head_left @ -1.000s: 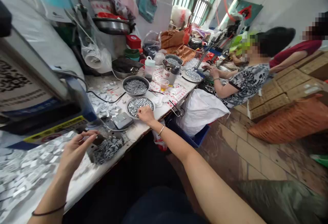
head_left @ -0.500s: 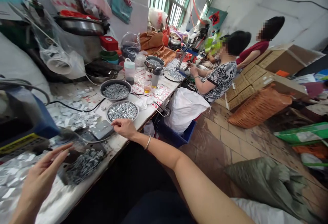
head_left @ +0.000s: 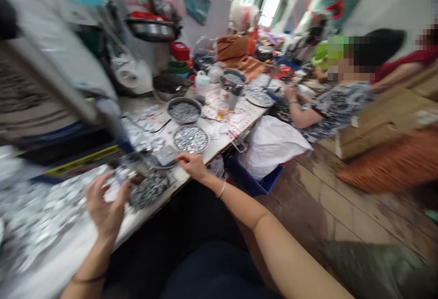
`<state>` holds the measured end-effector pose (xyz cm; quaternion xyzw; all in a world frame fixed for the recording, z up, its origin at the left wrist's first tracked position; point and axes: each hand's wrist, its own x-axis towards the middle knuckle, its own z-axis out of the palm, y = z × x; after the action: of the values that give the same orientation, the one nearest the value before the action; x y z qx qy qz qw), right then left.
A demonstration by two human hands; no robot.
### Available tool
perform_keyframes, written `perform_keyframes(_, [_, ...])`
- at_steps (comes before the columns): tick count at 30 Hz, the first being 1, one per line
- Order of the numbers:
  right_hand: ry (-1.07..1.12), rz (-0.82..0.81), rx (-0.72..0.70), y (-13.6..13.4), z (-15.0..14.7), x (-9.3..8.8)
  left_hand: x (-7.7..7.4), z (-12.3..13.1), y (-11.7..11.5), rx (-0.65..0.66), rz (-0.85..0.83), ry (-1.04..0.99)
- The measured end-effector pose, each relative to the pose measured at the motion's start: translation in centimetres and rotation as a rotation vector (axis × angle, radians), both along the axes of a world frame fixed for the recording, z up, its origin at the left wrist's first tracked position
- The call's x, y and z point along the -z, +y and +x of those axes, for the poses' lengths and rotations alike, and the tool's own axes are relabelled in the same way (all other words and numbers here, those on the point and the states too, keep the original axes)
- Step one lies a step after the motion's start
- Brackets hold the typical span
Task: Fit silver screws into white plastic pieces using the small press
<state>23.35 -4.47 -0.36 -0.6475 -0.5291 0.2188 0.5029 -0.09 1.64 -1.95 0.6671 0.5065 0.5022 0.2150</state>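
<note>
My left hand is over the near part of the bench, its thumb and fingers spread in a curve, with nothing seen gripped. It is close to a heap of small grey metal parts and a spread of small whitish pieces. My right hand has its fingertips pinched together just below a round bowl of shiny metal pins. Anything between those fingertips is too small to make out. Left of that hand sits a flat grey block.
A second bowl of metal parts stands behind. Along the bench are a lidded plastic jug and a small cup. A white sack fills a blue crate. A person works further along.
The view has swung left, so the bench and bowls appear further right. My left hand's fingers have opened wider. My right hand stays pinched beside the pin bowl.
</note>
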Motion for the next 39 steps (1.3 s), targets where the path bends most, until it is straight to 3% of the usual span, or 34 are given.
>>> perform_keyframes(4, [0.116,-0.003,0.006,-0.5,0.4,-0.2,0.8,-0.4,-3.6,0.208,-0.019,0.082])
perform_keyframes(7, [0.209,-0.047,-0.018,-0.1,0.3,0.5,1.1,-0.1,-4.3,0.175,-0.024,0.117])
perform_keyframes(15, [0.314,-0.085,-0.045,0.2,-1.5,1.7,-0.2,1.9,-3.2,0.181,0.001,0.297])
perform_keyframes(19, [0.319,-0.073,-0.047,0.0,-1.7,1.6,-0.1,3.1,-2.9,0.148,0.001,0.37])
perform_keyframes(27, [0.239,-0.173,-0.167,-0.4,-3.3,-0.4,-0.1,1.7,-2.7,0.235,0.106,0.397])
perform_keyframes(32, [0.271,-0.201,-0.185,-0.1,-4.3,-1.1,-0.3,2.1,-2.4,0.257,0.124,0.434])
perform_keyframes(39, [0.184,-0.224,-0.235,-0.7,-4.9,-1.6,-0.4,1.2,-2.7,0.233,0.153,0.281])
